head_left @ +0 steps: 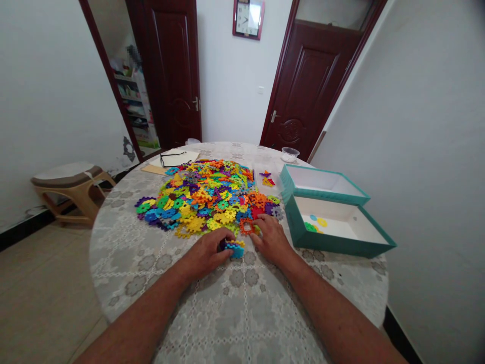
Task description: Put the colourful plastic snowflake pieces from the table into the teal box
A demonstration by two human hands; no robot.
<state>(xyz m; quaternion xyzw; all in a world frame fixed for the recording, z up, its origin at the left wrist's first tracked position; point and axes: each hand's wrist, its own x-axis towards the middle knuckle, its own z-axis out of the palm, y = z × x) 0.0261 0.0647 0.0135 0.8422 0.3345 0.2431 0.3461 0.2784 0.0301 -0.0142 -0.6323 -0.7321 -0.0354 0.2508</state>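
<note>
My left hand (pixel 210 253) is closed around a small stack of interlocking plastic pieces (pixel 237 249), blue, yellow and dark purple at their toothed edges. It rests low over the tablecloth, in front of a large heap of colourful gear-shaped and toothed plastic pieces (pixel 212 194). At the heap's near right edge, my right hand (pixel 271 237) has its fingertips on an orange square frame piece (pixel 246 226). Its thumb is bent in below that piece, and the fingers partly cover its right side.
To the right stand an open green box (pixel 341 245) with a few loose pieces inside and a teal box part (pixel 326 184) behind it. Glasses (pixel 174 160) lie on paper at the back left. A clear bowl (pixel 290 153) sits near the far edge. A stool (pixel 71 189) stands at left.
</note>
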